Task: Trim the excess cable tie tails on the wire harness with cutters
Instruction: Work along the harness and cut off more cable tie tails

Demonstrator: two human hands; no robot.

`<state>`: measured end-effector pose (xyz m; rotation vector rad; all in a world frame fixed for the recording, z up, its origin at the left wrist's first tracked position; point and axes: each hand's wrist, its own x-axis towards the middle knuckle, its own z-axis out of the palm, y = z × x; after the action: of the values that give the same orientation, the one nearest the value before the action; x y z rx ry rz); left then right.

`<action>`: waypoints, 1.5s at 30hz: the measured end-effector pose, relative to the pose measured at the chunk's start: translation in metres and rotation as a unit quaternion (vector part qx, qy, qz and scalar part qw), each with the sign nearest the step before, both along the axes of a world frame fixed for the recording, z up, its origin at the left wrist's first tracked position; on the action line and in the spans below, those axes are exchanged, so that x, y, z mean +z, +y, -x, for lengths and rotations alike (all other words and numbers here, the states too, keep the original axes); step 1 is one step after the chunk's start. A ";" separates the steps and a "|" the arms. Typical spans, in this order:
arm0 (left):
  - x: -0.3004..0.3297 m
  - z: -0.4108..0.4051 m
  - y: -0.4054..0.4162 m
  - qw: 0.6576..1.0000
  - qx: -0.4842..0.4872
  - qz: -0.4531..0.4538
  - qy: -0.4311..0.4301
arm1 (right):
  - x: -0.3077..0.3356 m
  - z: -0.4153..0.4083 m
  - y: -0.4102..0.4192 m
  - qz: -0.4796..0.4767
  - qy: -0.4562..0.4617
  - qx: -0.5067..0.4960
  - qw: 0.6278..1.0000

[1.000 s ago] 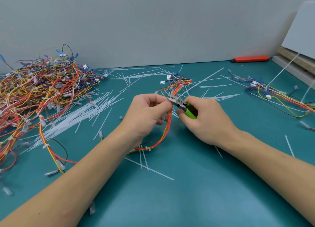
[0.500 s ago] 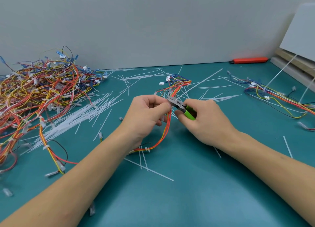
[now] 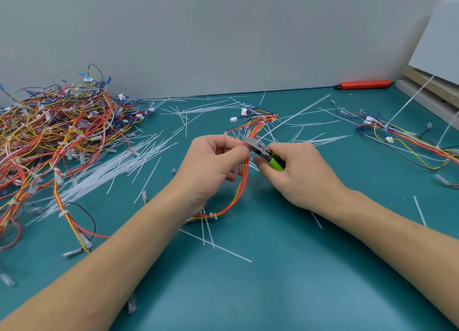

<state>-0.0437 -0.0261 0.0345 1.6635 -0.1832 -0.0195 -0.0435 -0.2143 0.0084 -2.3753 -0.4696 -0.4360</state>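
Head view: over the last second both hands have stayed almost fixed. The left hand [image 3: 213, 161] keeps its grip pinched on the harness [image 3: 242, 181], raised over the table [image 3: 273, 293]; the right hand [image 3: 295, 171] stays wrapped round the cutters [image 3: 263, 152], nose at the pinch point. Judged: one tail is being lined up or cut; whether it is severed cannot be told. No legible writing.

Even, bright overhead light; soft shadows under both forearms on the desk [image 3: 285, 293]. Wide-angle bowing at frame edges (right side worst). Slight overall softness; lower-left corner blurred.
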 end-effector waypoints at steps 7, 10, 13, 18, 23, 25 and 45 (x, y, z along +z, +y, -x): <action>0.000 0.001 0.000 1.000 0.009 -0.002 0.005 | -0.002 0.000 -0.001 0.005 -0.004 -0.002 1.000; 0.000 0.001 0.000 1.000 0.009 -0.004 0.007 | -0.002 -0.002 -0.002 -0.003 -0.010 0.003 1.000; 0.000 0.001 0.001 1.000 0.006 -0.004 0.009 | -0.002 -0.002 -0.003 -0.007 -0.011 0.007 1.000; -0.001 0.000 0.002 1.000 0.004 0.004 0.016 | -0.003 -0.002 -0.002 0.000 -0.005 0.005 1.000; -0.001 0.000 0.002 1.000 -0.003 0.012 0.023 | -0.002 -0.001 -0.001 0.002 0.004 -0.002 1.000; -0.001 0.001 0.001 1.000 -0.002 0.013 0.023 | -0.003 0.000 -0.001 0.003 0.001 -0.005 1.000; 0.012 -0.004 0.022 0.995 -0.069 -0.065 0.017 | 0.000 0.002 -0.001 0.006 -0.005 -0.006 1.000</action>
<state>-0.0396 -0.0038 0.0463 1.7770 -0.2765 -0.1668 -0.0451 -0.2148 0.0082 -2.3904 -0.4636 -0.4529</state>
